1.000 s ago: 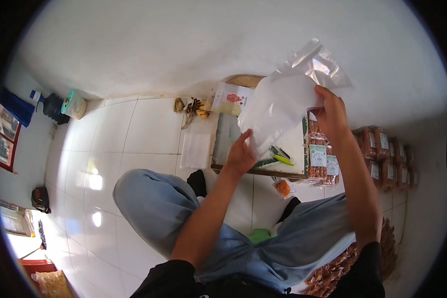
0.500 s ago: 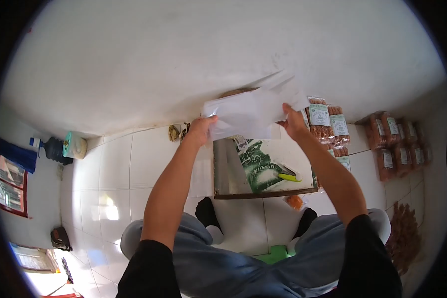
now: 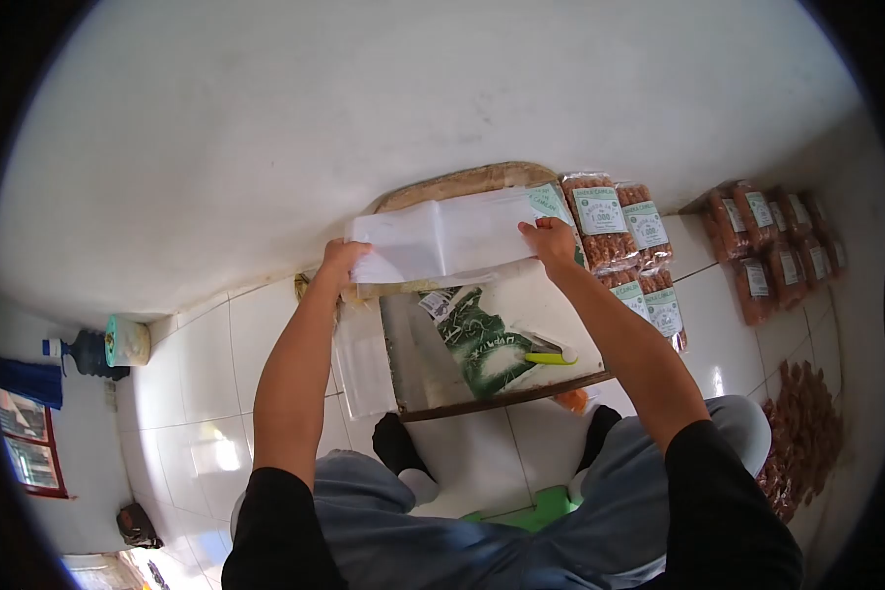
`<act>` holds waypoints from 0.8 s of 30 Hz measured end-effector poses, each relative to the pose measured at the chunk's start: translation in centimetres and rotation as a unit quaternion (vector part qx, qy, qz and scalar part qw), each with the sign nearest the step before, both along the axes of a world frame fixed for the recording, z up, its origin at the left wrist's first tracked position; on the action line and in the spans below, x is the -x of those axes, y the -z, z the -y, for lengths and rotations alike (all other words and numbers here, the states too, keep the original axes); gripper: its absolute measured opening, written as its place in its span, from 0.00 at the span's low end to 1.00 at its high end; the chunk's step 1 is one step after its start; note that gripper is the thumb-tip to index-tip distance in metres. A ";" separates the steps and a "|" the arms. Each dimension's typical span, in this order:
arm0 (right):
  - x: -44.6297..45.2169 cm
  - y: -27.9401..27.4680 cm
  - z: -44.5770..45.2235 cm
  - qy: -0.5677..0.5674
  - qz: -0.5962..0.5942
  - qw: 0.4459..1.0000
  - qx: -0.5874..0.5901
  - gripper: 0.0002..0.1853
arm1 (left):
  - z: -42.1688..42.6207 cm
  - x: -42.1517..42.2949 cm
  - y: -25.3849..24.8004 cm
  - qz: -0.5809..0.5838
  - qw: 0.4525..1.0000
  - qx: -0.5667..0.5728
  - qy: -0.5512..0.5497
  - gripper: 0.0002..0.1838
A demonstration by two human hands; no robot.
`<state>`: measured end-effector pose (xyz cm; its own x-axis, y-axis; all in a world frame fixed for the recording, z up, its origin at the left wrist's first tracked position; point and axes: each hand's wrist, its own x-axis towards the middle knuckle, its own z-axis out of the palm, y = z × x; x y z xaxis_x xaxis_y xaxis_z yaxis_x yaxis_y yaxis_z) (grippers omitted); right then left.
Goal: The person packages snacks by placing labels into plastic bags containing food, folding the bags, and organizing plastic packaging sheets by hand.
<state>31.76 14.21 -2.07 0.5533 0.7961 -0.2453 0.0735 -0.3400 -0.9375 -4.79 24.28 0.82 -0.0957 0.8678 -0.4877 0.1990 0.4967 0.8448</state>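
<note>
A stack of thin, translucent white plastic bags [image 3: 403,236] stretches between my two hands above the back part of a low table [image 3: 551,305]. My left hand [image 3: 345,260] pinches the stack's left end, thumb on top. At the right end, my right hand [image 3: 550,242] has its fingers closed on the bags. Below them on the table lies a green printed sheet [image 3: 477,339] with white lettering. A lime-green-handled tool [image 3: 551,359] rests on the sheet's right edge; its exact kind is unclear. Clear plastic bags [image 3: 364,369] hang at the table's left side.
Labelled packs of brown snacks [image 3: 600,221] stand right of the table, with more packs [image 3: 777,251] farther right. A brown heap [image 3: 806,423] lies on the floor at right. A small orange packet [image 3: 571,400] sits under the front edge. A white wall [image 3: 442,98] rises behind.
Both hands have moved left with the bags, which now lie flatter and straighter instead of fanned and lifted at the right. The table's wooden back edge has come into view.
</note>
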 end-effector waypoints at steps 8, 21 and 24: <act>-0.8 -1.3 0.2 -0.045 0.196 0.977 0.072 0.16 | 1.7 -1.5 -0.4 -0.444 0.880 -0.150 0.080 0.31; -1.8 -3.0 0.5 -0.038 0.186 0.982 -0.022 0.13 | 10.6 -7.8 -1.5 -0.481 0.823 -0.249 0.170 0.35; -2.1 -4.5 0.6 -0.066 0.161 0.984 -0.027 0.12 | 10.9 -6.2 -4.4 -0.501 0.807 -0.237 0.202 0.35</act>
<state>33.85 13.65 2.40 0.4864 0.8732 -0.0290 0.4104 -0.2577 -0.8747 1.44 13.42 5.18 0.1012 0.9933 0.0560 0.9657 -0.1116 0.2346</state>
